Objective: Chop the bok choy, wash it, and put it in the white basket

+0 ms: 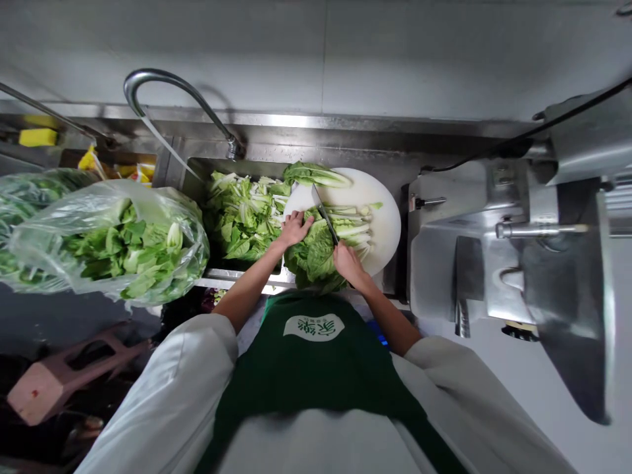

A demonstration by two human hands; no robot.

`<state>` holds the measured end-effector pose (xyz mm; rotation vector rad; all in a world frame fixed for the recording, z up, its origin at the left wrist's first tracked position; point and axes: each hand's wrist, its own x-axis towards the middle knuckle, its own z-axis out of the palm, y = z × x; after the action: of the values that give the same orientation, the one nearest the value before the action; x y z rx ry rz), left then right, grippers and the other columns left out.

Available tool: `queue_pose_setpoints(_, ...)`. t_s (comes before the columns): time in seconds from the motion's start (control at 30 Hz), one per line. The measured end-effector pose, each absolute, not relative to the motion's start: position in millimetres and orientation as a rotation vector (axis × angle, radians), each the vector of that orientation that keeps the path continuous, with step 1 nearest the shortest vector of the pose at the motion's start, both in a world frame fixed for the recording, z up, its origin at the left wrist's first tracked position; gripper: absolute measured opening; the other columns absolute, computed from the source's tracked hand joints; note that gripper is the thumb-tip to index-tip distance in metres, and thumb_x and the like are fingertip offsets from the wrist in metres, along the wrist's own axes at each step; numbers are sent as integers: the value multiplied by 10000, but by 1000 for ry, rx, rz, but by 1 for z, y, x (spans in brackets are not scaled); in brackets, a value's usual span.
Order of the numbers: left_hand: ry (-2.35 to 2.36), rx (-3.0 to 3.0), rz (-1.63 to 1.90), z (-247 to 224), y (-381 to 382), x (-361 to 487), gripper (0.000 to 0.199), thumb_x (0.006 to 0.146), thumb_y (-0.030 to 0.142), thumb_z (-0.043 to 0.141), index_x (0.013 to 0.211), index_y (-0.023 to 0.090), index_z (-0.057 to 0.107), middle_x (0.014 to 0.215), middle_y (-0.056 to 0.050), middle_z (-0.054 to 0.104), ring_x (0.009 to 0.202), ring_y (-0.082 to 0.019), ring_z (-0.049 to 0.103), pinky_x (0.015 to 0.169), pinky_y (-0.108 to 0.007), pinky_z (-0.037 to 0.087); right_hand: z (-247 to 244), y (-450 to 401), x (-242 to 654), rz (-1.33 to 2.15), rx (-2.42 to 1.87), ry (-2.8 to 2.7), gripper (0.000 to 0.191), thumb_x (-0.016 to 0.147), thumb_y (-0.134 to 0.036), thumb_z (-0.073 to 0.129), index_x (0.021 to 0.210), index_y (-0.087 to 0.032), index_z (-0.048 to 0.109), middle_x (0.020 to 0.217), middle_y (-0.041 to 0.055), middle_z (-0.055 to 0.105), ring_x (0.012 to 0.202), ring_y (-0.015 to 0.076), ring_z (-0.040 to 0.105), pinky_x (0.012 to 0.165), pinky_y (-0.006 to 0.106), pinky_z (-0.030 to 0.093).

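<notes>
My right hand [348,262] grips a kitchen knife [324,216], its blade slanting up and left over a bunch of leafy greens [316,250]. These greens lie on a round white cutting board [388,224], leaves toward me and pale stems to the right. My left hand [295,229] rests at the board's left side against the leaves, fingers apart. Behind the knife, a single leafy head [318,175] lies across the board's far edge. Cut greens [241,217] are heaped in the sink just left of the board.
A faucet [234,145] arches behind the sink. Clear plastic bags of greens [133,243] stand at left, with a yellow sponge [38,137] farther back. On the right is a metal slicing machine [563,283] with a cleaver [468,270] lying on it. A pink stool [64,382] is at lower left.
</notes>
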<state>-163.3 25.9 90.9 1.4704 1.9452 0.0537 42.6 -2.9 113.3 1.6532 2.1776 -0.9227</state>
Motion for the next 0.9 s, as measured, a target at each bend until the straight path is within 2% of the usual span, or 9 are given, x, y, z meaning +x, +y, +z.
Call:
queue_pose_setpoints(0.13, 1860, 1360, 169, 99, 29, -173, 896, 933, 837, 267, 1491, 187, 529, 1626, -161, 402, 1487, -391, 365, 1207, -499, 301, 146, 3, 63, -923, 1579, 2236, 313, 1087, -274, 343, 1184, -115, 595, 1049, 178, 734, 970, 264, 713, 820, 303, 467)
queue_pose_setpoints(0.3, 1803, 1405, 128, 115, 18, -179, 1001, 865, 896, 359, 1560, 182, 446, 1620, -178, 410, 1502, -427, 336, 1211, -503, 293, 179, -37, 119, -851, 1485, 2184, 325, 1087, -316, 345, 1157, -132, 603, 978, 168, 729, 922, 279, 711, 800, 313, 441)
queue_pose_setpoints(0.4, 1833, 1447, 130, 127, 1, -166, 1048, 814, 899, 472, 1571, 176, 421, 1629, -191, 375, 1501, -445, 315, 1200, -541, 309, 161, -69, 141, -850, 1484, 2103, 329, 1093, -310, 323, 1166, -127, 587, 947, 152, 729, 879, 270, 707, 778, 313, 430)
queue_pose_setpoints(0.5, 1912, 1547, 135, 131, -26, -136, 1179, 723, 894, 615, 1608, 162, 348, 1649, -219, 311, 1498, -467, 290, 1192, -605, 294, 130, -88, 141, -915, 1518, 2076, 335, 1103, -293, 281, 1208, -125, 551, 948, 136, 735, 866, 258, 705, 758, 308, 424)
queue_pose_setpoints(0.6, 2032, 1629, 47, 123, -58, -92, 1354, 649, 872, 711, 1668, 146, 193, 1691, -261, 176, 1526, -515, 192, 1169, -687, 265, 109, -92, 132, -965, 1543, 2081, 329, 1103, -271, 267, 1241, -117, 522, 962, 146, 736, 860, 265, 710, 731, 310, 421)
queue_pose_setpoints(0.67, 2064, 1683, -67, 112, -79, -64, 1404, 624, 830, 768, 1686, 167, 131, 1708, -271, 94, 1546, -542, 99, 1146, -728, 257, 105, -91, 129, -958, 1551, 2094, 315, 1099, -260, 282, 1249, -112, 516, 963, 155, 736, 862, 274, 714, 724, 312, 419)
queue_pose_setpoints(0.73, 2043, 1759, -176, 100, -94, -46, 1383, 615, 743, 839, 1690, 220, 143, 1712, -267, 81, 1551, -555, 41, 1130, -753, 247, 106, -90, 129, -952, 1560, 2100, 302, 1099, -264, 294, 1237, -116, 519, 949, 152, 738, 857, 276, 717, 718, 310, 417)
queue_pose_setpoints(0.8, 2019, 1827, -222, 91, -101, -41, 1294, 632, 650, 880, 1678, 288, 211, 1709, -249, 124, 1550, -554, 53, 1125, -754, 248, 108, -89, 130, -948, 1574, 2101, 298, 1103, -277, 296, 1217, -125, 526, 932, 143, 739, 852, 271, 719, 712, 303, 414)
queue_pose_setpoints(0.9, 2053, 1835, -188, 83, -99, -58, 1051, 723, 580, 848, 1623, 340, 362, 1681, -215, 227, 1513, -527, 212, 1119, -687, 320, 111, -88, 131, -936, 1571, 2095, 308, 1108, -285, 289, 1212, -126, 532, 924, 138, 740, 852, 264, 720, 701, 296, 410)
